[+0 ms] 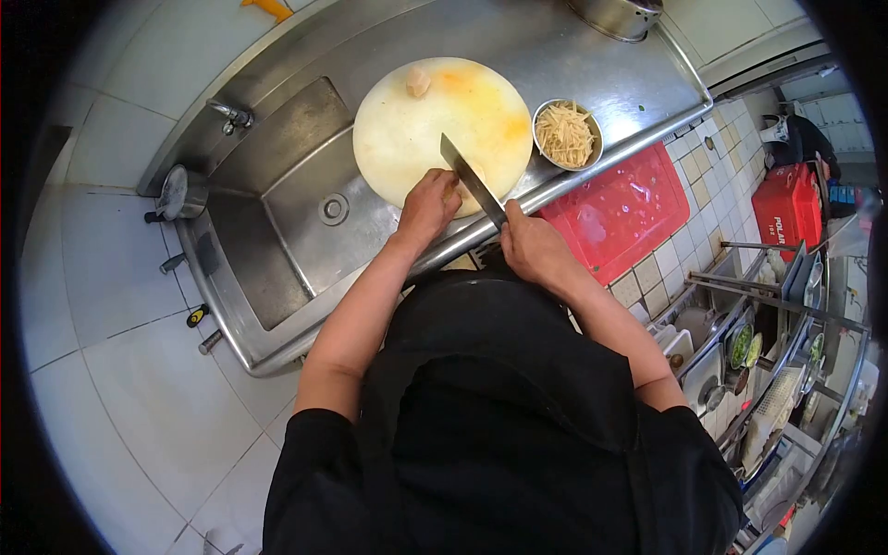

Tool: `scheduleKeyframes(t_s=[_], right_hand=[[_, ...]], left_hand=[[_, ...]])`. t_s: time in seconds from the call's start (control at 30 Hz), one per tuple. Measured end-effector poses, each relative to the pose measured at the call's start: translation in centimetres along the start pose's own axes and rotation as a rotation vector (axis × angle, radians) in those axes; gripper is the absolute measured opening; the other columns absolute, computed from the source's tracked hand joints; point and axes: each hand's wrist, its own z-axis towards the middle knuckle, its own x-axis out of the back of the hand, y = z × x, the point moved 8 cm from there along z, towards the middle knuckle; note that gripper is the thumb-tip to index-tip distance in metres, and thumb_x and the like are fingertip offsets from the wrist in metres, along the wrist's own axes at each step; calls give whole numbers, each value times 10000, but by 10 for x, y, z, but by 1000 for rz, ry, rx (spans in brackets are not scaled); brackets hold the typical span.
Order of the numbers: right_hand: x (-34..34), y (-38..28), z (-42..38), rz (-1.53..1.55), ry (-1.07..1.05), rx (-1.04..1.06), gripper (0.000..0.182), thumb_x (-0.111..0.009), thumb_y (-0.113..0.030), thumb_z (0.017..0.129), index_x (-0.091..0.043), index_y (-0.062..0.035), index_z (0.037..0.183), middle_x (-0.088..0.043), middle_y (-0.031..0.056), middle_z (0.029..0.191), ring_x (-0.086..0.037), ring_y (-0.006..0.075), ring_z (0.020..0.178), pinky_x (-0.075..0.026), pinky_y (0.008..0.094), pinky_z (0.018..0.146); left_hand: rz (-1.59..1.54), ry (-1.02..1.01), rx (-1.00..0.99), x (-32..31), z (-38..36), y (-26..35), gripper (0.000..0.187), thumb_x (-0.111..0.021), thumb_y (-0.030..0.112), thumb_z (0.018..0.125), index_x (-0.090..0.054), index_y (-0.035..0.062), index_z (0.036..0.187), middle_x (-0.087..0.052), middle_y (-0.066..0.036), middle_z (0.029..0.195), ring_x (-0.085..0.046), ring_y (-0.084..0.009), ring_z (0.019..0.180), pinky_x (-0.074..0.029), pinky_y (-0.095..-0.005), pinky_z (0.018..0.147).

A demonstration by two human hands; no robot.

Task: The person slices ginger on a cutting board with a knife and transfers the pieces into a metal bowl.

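Observation:
A round whitish cutting board point(398, 139) with yellow-orange stains lies across the sink edge and the steel counter. My right hand point(535, 248) is wrapped round the handle of a kitchen knife point(474, 183), whose blade points up and to the left over the board. Just left of the blade, my left hand point(431, 205) has its fingers curled down at the board's near edge; what they press on is mostly hidden. A small pale beige lump point(418, 82) sits near the board's far edge. To the right stands a metal bowl point(599, 148) holding pale, thin-cut strips point(564, 135).
On the left is a steel sink point(268, 199) with a tap point(231, 116); a metal pot point(185, 192) hangs over its corner. Another pot point(618, 17) stands far right. A red mat or lid point(629, 213) and red cooler point(786, 205) are near shelves point(740, 287).

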Motion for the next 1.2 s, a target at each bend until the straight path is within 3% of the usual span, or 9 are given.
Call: scheduleKeyframes(t_s=[0.47, 0.57, 0.8, 1.2], right_hand=[[-31, 12, 18, 6, 11, 27, 209, -479, -130, 977, -439, 51, 1073, -635, 328, 759, -646, 510, 774, -482, 614, 709], [-28, 12, 25, -41, -50, 21, 210, -467, -141, 973, -457, 34, 1089, -670, 305, 804, -675, 476, 811, -518, 586, 729], [4, -4, 1, -16, -28, 6, 217, -469, -133, 976, -449, 40, 1104, -662, 312, 796, -666, 489, 798, -509, 601, 730], [-28, 11, 18, -23, -48, 33, 206, -462, -139, 982, -459, 38, 1086, -664, 311, 799, -671, 483, 801, -519, 593, 738]], left_hand=[[-11, 28, -22, -1, -1, -3, 312, -668, 148, 902, -643, 8, 1181, -649, -166, 1138, -645, -355, 1064, -526, -414, 920], [-32, 43, -28, 1, -2, -2, 314, -671, 148, 899, -643, 8, 1178, -648, -167, 1131, -646, -352, 1064, -527, -413, 922], [-25, 16, -3, -1, 0, -3, 331, -637, 137, 897, -641, -2, 1197, -638, -187, 1179, -636, -369, 1084, -519, -421, 943], [-55, 37, -33, 1, -4, 2, 325, -658, 134, 894, -638, 1, 1189, -642, -179, 1164, -632, -359, 1099, -512, -413, 950]])
